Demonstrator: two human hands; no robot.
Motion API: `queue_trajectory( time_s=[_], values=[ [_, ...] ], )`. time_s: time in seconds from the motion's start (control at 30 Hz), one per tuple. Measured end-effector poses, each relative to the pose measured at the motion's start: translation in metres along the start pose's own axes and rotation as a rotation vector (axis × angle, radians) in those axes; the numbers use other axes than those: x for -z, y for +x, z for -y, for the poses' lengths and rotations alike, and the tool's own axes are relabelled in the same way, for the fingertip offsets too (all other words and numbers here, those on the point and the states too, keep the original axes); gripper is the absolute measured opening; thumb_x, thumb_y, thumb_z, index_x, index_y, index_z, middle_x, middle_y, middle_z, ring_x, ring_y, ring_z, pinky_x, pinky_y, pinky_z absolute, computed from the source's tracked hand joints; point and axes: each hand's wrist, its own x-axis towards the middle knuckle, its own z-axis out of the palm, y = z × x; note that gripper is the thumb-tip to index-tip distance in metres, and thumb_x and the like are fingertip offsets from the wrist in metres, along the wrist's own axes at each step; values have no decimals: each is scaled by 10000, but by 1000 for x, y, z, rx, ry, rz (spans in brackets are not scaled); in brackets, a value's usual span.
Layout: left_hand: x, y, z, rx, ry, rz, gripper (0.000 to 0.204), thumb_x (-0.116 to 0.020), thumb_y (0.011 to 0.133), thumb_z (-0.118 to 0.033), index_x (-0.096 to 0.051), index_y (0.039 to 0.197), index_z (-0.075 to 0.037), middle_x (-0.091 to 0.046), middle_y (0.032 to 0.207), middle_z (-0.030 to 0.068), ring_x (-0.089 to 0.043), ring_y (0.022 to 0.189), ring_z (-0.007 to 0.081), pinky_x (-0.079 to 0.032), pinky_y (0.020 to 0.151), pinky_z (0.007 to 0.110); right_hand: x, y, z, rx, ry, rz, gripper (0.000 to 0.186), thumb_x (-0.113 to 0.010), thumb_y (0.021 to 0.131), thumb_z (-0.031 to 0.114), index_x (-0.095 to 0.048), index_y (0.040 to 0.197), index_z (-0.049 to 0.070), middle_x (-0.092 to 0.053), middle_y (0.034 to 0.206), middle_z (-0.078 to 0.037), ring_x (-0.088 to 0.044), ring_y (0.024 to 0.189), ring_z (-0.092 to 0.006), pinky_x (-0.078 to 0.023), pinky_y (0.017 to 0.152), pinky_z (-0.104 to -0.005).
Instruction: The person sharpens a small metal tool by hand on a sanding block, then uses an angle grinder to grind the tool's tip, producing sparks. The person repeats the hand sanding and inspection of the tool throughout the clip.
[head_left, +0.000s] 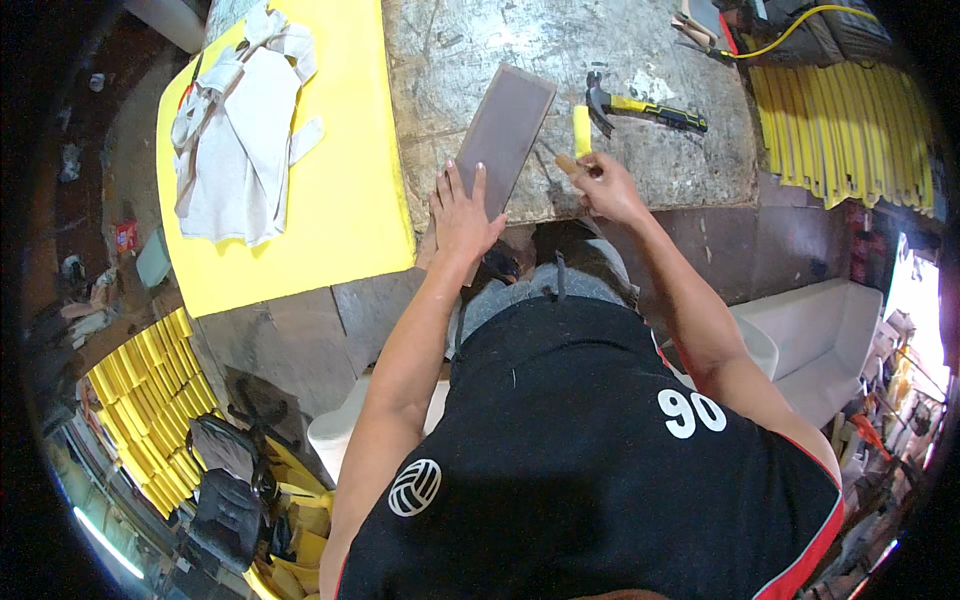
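My left hand (463,222) lies with fingers stretched over the near end of a long grey-brown rectangular board (512,120), which rests slantwise on the worn table. To its right, my right hand (606,187) is closed, with its fingers pinched around a small flat tan piece (566,163) that sticks out to the left. A short bright yellow strip (582,130) stands out just beyond those fingertips. Whether the fingers also hold the strip is hard to tell. Beyond it lies a claw hammer (645,107) with a black and yellow handle, apart from both hands.
A yellow sheet (365,180) covers the table's left side, with pale cloth pieces (240,140) on it. Stacked yellow strips (840,130) lie at the far right, and more yellow pieces (150,400) at the lower left. The scuffed tabletop (440,60) ends just before my body.
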Motion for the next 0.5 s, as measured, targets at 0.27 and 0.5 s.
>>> queue_trajectory(
  time_s=[0.27, 0.5],
  values=[
    [-4, 1, 1, 0, -25, -34, 955, -732, 806, -473, -255, 1563, -139, -132, 1583, 337, -189, 1448, 514, -225, 1142, 625, -24, 23, 15, -119, 493, 79, 384, -552, 1011, 343, -580, 1206, 13, -606, 798, -51, -563, 576, -115, -457, 471, -280],
    [-16, -4, 1, -32, -13, -79, 959, -736, 796, -483, -269, 1562, -145, -153, 1577, 338, -197, 1446, 512, -230, 1140, 622, -52, 75, -40, 146, -294, -191, 548, -420, 1004, 443, -654, 1060, -49, -628, 1013, -353, -599, 982, -526, -474, 858, -554]
  ],
)
